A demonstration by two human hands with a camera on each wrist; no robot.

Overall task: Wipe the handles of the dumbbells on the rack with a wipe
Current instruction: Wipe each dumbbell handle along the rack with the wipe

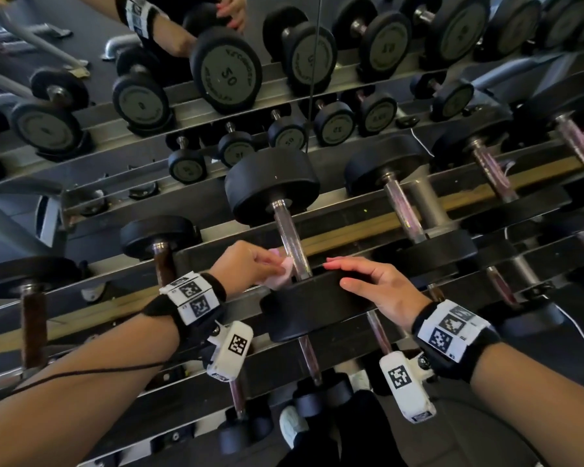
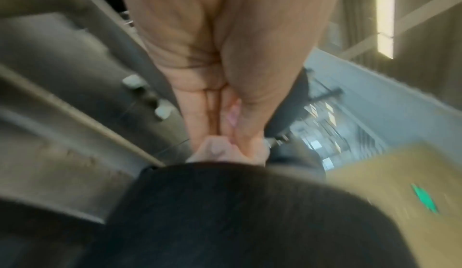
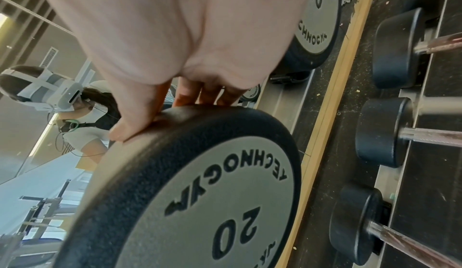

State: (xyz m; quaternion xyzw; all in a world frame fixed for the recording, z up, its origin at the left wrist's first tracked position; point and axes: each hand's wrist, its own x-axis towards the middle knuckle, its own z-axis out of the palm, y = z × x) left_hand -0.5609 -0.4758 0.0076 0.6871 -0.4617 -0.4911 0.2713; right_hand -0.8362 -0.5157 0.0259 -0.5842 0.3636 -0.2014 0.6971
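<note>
Pinching the wipe (image 1: 281, 272) in left-hand fingers (image 1: 267, 261), touching the handle (image 1: 292, 241)

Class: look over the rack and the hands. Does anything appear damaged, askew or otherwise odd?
Two dumbbell handles at the left of the rack look brown and rusty, unlike the shiny handle beside the wipe.

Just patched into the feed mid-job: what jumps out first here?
Centre of the head view, the left hand pinches a pale pink wipe against the chrome handle of a dumbbell on the rack. The right hand lies with straight fingers on that dumbbell's near black head, marked 20 in the right wrist view.
</note>
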